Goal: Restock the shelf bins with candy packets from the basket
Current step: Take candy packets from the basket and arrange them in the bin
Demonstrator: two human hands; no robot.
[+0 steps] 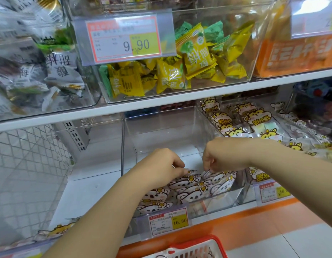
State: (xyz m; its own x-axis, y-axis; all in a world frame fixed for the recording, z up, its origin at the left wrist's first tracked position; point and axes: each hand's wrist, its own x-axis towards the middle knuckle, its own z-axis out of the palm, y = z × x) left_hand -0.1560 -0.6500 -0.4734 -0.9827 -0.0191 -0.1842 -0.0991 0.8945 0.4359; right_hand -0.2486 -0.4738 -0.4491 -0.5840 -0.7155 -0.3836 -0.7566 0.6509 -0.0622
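Note:
A clear plastic bin stands on the lower shelf, its front part holding several white bear-print candy packets standing in rows. My left hand reaches into the bin and pinches the top of a packet at the back of the row. My right hand hangs beside it, fingers closed on the top edge of another packet. The back of the bin holds nothing. The red basket shows at the bottom edge, below the shelf.
To the right is a bin of yellow hamster-print packets. The upper shelf carries a bin of yellow and green sweets, a white-packet bin and an orange one. A price tag hangs on the bin front. Left of the bin is bare shelf.

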